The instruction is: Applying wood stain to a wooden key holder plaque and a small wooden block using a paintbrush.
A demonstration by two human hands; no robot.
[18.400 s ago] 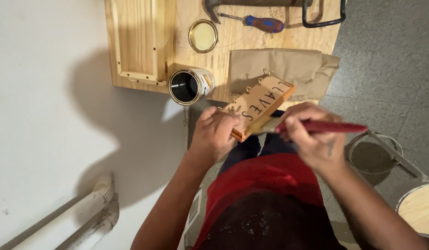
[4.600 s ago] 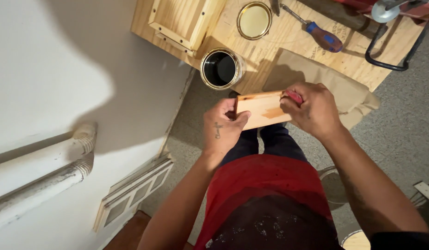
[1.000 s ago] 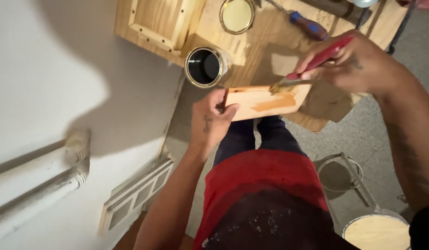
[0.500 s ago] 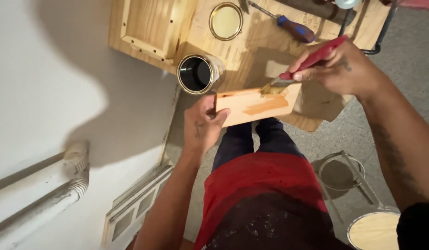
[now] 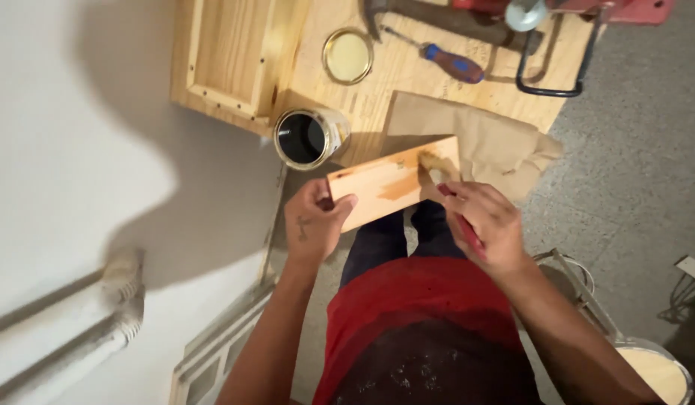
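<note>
While left hand (image 5: 311, 225) grips flat board (image 5: 389, 182), bristly brush (image 5: 440, 175) touches it.

Both forearms reach forward, left hand (image 5: 311, 223) and right hand (image 5: 488, 225) each closed in a grip.

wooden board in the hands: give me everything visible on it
The wooden board is a small flat rectangle of pale pine-like wood, its plain face up, tilted with the right end higher in the picture. A darker, wet-looking orange streak runs across the middle of the face. The left hand pinches its left end, thumb on top. The right hand holds a red-handled brush, its bristles pressed on the board's right end. The board is held in the air in front of the plywood worktop, near an open can.
</note>
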